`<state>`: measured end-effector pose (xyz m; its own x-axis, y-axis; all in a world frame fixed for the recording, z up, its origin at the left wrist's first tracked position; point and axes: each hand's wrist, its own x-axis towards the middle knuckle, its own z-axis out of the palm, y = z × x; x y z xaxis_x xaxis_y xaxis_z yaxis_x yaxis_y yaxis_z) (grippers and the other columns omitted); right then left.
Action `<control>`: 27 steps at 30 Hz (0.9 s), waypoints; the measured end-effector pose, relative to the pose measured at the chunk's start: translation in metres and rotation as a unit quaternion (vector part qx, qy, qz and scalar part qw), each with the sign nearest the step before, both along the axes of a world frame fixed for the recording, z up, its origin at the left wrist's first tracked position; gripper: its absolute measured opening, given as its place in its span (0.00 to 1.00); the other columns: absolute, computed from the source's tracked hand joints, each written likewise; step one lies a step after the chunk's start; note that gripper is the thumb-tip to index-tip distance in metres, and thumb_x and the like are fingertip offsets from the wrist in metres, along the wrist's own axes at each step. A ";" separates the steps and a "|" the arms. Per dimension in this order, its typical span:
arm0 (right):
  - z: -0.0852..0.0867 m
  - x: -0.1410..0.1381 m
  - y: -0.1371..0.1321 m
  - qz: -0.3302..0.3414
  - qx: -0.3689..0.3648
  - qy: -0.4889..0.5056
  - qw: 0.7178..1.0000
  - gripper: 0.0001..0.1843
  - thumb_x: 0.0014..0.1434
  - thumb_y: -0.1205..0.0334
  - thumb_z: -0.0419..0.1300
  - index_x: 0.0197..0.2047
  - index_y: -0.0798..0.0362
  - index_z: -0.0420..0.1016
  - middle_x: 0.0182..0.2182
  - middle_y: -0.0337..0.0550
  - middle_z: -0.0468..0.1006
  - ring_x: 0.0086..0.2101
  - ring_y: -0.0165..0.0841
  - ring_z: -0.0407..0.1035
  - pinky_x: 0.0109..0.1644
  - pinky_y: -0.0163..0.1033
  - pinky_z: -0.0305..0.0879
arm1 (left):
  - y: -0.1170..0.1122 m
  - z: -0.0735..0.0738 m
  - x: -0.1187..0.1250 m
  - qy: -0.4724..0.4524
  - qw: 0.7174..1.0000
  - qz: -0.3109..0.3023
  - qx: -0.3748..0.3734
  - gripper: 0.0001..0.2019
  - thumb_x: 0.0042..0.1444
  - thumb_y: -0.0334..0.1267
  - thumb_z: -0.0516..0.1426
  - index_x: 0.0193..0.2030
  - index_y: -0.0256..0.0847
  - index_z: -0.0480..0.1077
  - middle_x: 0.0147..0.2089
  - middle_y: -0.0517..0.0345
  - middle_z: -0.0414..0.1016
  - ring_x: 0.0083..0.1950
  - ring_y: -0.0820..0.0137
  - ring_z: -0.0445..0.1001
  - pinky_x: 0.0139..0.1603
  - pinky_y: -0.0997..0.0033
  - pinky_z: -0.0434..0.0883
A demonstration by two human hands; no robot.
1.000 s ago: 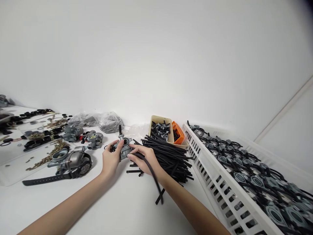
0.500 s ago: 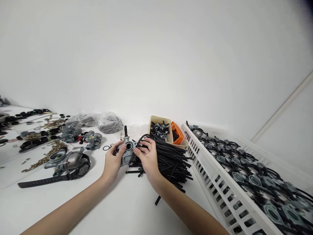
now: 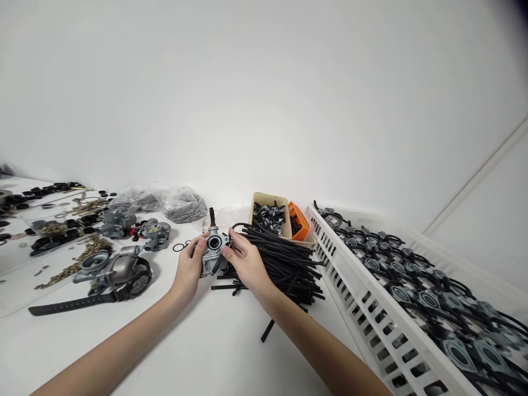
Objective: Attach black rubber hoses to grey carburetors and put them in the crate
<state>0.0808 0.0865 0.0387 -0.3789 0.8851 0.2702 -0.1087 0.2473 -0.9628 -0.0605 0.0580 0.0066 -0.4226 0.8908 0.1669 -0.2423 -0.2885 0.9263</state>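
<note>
A grey metal carburetor (image 3: 214,252) with a round opening and a black stem on top is held between both hands just above the white table. My left hand (image 3: 190,266) grips its left side, fingers curled round the body. My right hand (image 3: 244,263) pinches its right side, where a thin black rubber hose (image 3: 238,226) loops up from the carburetor. A pile of cut black hoses (image 3: 289,261) lies just right of my right hand.
A long white slotted tray (image 3: 363,297) of finished carburetors runs along the right. A beige bin (image 3: 270,212) and an orange basket (image 3: 300,220) of small parts stand behind the hoses. More carburetors (image 3: 117,269), bags (image 3: 183,204), rings and brass parts lie on the left.
My right hand drew the long hose up from the table and onto the carburetor's right side; the hose now loops above it. The carburetor turned slightly, still held in my left hand.
</note>
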 end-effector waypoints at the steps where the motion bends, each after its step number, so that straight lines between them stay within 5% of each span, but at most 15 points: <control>1: -0.001 0.000 0.001 -0.006 0.011 -0.008 1.000 0.39 0.48 0.45 0.69 0.61 0.51 0.70 0.65 0.49 0.62 0.62 0.44 0.60 0.66 0.48 0.59 | 0.000 0.000 0.000 -0.005 1.000 -0.003 0.001 0.37 0.45 0.66 0.60 0.51 0.35 0.73 0.45 0.45 0.78 0.50 0.56 0.74 0.48 0.62 0.71; 4: -0.003 0.001 0.003 -0.010 0.041 -0.026 0.999 0.36 0.48 0.44 0.69 0.59 0.48 0.72 0.67 0.47 0.59 0.65 0.44 0.55 0.67 0.47 0.55 | -0.001 0.002 0.002 -0.027 1.000 -0.011 -0.002 0.38 0.44 0.67 0.59 0.51 0.34 0.73 0.45 0.44 0.79 0.49 0.55 0.75 0.47 0.61 0.72; 10: 0.006 0.000 -0.005 0.097 0.053 -0.013 0.994 0.47 0.48 0.43 0.69 0.66 0.54 0.62 0.65 0.51 0.63 0.65 0.43 0.56 0.70 0.50 0.48 | -0.004 0.007 0.005 -0.096 0.994 -0.010 -0.051 0.39 0.50 0.72 0.47 0.51 0.38 0.70 0.39 0.49 0.80 0.41 0.58 0.78 0.40 0.60 0.73; 14: 0.014 0.007 -0.005 0.124 0.069 -0.036 0.989 0.47 0.46 0.47 0.71 0.66 0.52 0.61 0.65 0.50 0.63 0.65 0.43 0.55 0.70 0.52 0.46 | -0.006 0.011 0.007 -0.112 0.992 -0.016 -0.053 0.35 0.47 0.70 0.53 0.45 0.37 0.73 0.37 0.51 0.80 0.41 0.57 0.78 0.42 0.60 0.73; 20: 0.017 0.013 0.001 0.227 0.014 0.019 0.974 0.60 0.39 0.52 0.76 0.70 0.46 0.49 0.64 0.49 0.65 0.64 0.40 0.57 0.69 0.51 0.49 | -0.003 0.011 0.007 -0.110 0.994 0.000 -0.015 0.20 0.43 0.57 0.61 0.31 0.41 0.74 0.35 0.56 0.79 0.44 0.58 0.75 0.47 0.63 0.71; 27: 0.013 0.015 0.001 0.271 0.014 0.015 0.962 0.63 0.39 0.55 0.76 0.71 0.45 0.45 0.61 0.50 0.67 0.63 0.40 0.59 0.67 0.49 0.53 | -0.006 0.012 0.010 -0.117 0.991 -0.061 -0.022 0.18 0.44 0.51 0.63 0.37 0.40 0.76 0.39 0.55 0.80 0.47 0.58 0.75 0.46 0.65 0.70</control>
